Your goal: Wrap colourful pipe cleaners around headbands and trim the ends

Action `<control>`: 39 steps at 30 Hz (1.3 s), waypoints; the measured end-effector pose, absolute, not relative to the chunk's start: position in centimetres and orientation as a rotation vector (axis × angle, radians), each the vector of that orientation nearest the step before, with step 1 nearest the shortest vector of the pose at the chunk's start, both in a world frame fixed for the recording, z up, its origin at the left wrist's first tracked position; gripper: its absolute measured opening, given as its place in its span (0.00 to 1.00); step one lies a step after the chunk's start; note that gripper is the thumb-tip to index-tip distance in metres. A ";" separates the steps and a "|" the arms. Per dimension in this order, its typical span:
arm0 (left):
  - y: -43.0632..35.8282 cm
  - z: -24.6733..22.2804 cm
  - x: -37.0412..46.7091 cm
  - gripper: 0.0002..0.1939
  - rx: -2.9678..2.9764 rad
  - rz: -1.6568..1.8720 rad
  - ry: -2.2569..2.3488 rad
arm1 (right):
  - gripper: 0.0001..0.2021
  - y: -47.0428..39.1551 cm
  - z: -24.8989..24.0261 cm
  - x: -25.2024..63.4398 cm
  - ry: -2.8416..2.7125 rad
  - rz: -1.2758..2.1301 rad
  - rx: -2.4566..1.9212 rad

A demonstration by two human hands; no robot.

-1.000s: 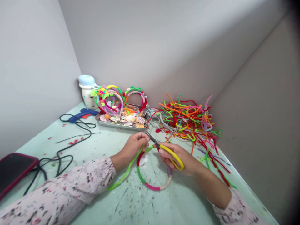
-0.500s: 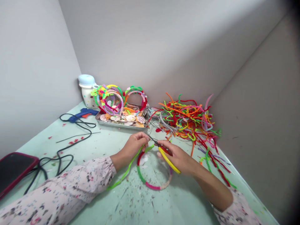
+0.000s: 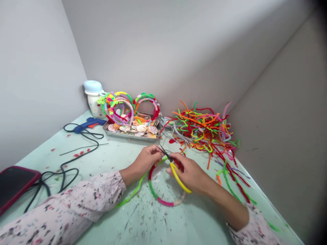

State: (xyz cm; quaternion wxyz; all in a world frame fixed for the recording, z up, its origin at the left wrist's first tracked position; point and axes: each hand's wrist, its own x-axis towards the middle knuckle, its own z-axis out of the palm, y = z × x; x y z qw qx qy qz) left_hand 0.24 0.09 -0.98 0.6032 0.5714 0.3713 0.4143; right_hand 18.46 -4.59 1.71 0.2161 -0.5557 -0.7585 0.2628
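My left hand (image 3: 150, 159) is closed, its fingertips pinching a bright green pipe cleaner (image 3: 133, 194) by the top of a ring wrapped in coloured fuzzy sections (image 3: 166, 203). The loose green end trails toward my sleeve. My right hand (image 3: 190, 172) is wrapped round long-nose pliers with yellow and red handles (image 3: 180, 180). Their thin dark jaws are spread a little and point up-left to my left fingertips. Whatever lies between the jaws is too small to make out. The ring's right side passes behind the pliers and my right hand.
Behind my hands stands a metal tray (image 3: 127, 136) of shells with finished colourful rings. A heap of pipe cleaners (image 3: 204, 126) lies at right. To the left are a blue glue gun (image 3: 88, 125), its black cord, a white bottle (image 3: 94, 102) and a phone (image 3: 17, 187).
The pliers have shifted slightly left, closer to my left fingers, and their jaws look more spread. My right hand has moved left with them. My left hand has barely moved.
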 end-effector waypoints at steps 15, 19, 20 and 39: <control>0.3 -1.1 0.3 0.06 1.312 0.940 0.860 | 0.18 -4.7 2.3 18.4 -2.149 0.679 -1.522; 0.1 -0.8 0.3 0.08 1.306 0.946 0.835 | 0.18 -4.6 2.4 18.6 -2.131 0.685 -1.531; 0.0 -0.7 0.3 0.09 1.300 0.944 0.827 | 0.18 -4.6 2.4 18.7 -2.127 0.689 -1.537; 0.3 -1.1 0.2 0.07 1.308 0.933 0.882 | 0.17 -4.5 2.9 19.1 -2.138 0.751 -1.553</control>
